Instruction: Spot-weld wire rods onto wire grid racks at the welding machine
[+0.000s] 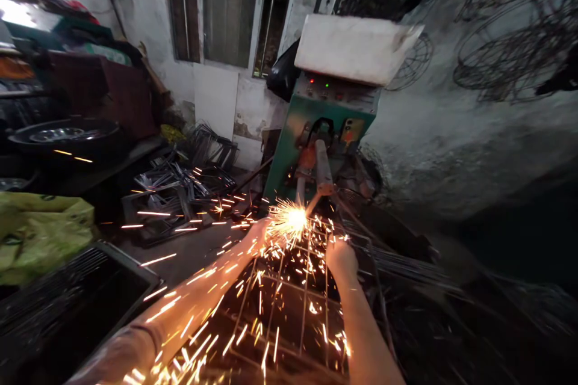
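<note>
A bright burst of sparks flares at the tip of a spot welder (289,132), a green machine with thick metal arms. Below it a wire grid (303,319) of thin crossed rods stretches toward me. My left hand (258,239) is at the grid's far left side, right beside the flare; glare and sparks hide its fingers. At the far right side of the grid, my right hand (342,258) is closed around its edge. Sparks fly to the left and down across my left forearm and the grid.
A whitish box (352,45) sits on top of the welder. Bent wire frames (176,189) pile up on the floor to the left. Nearer are a yellow-green sack (43,234) and a dark tray (129,258). Coils of wire (501,57) hang on the right wall.
</note>
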`<state>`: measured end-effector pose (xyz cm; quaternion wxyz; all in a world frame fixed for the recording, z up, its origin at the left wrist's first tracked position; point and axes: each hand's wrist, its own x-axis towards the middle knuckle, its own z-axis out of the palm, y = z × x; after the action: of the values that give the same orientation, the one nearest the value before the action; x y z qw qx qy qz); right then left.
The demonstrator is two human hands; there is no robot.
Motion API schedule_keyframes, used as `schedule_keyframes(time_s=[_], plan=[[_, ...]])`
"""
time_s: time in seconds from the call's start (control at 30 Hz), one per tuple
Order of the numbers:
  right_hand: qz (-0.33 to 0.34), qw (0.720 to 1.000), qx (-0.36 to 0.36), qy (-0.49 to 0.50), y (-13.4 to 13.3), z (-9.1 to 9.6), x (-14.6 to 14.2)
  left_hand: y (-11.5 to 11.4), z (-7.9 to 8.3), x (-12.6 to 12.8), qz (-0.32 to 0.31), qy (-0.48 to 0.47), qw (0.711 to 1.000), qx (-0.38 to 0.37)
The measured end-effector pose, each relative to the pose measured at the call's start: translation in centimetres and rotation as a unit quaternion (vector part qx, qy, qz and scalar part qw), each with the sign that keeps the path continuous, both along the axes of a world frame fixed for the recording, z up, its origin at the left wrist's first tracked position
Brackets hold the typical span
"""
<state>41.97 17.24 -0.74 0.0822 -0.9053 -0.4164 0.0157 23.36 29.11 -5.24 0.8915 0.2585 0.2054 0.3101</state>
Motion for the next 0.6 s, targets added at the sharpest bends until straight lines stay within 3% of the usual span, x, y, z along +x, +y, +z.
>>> schedule_keyframes(time_s=[0.3, 0.6], plan=[[0.005, 1.0, 0.006, 0.006, 0.0, 0.6, -0.4, -0.5, 1.7, -0.2, 0.004, 0.057, 0.998, 0.039], [0.023, 1.0, -0.002, -0.002, 0.3, -0.5, 0.4, -0.3, 1.8, -0.1, 0.013, 0.059, 0.997, 0.039]])
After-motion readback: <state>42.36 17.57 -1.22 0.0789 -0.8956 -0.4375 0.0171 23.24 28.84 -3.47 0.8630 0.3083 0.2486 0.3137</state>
